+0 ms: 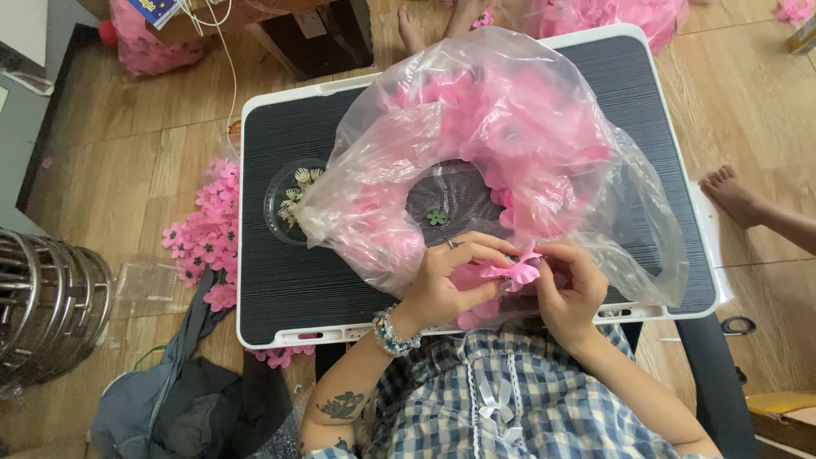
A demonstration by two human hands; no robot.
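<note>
One low bench, black ribbed top with a white rim, fills the middle of the view. On it lies one large clear plastic bag, opened out in a ring and heaped with pink fabric petals too many to count. On the floor left of the bench spreads one pile of finished pink flowers. One round clear dish sits on the bench, touching the bag's left edge, holding a few pale flower centres. One small green piece lies on the bare bench inside the bag's ring. At the near edge, one pink flower is held between two hands: the left hand, with a beaded bracelet, has its grip closed on it from below, and the right hand pinches its right side.
</note>
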